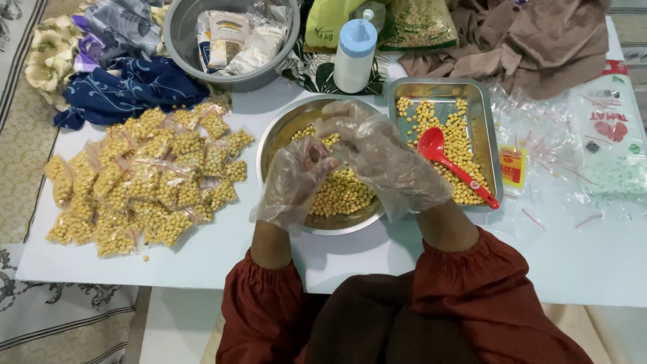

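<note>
Head view — gloved fingers [317, 156] pinched together — soybeans [340, 192] in the bowl [283, 125] just beneath.

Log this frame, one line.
left hand: gloved, over round bowl | right hand: gloved, fingertips meeting left | yellow beans below | red spoon in tray

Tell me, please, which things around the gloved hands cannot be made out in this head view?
- What the left hand and right hand pinch between them: hidden by crumpled clear gloves.
- Much of the round steel bowl and its yellow beans: covered by both hands.
- Contents of the grey basin: cut off by the top edge.
- Empty clear bags: too transparent to count.
</note>
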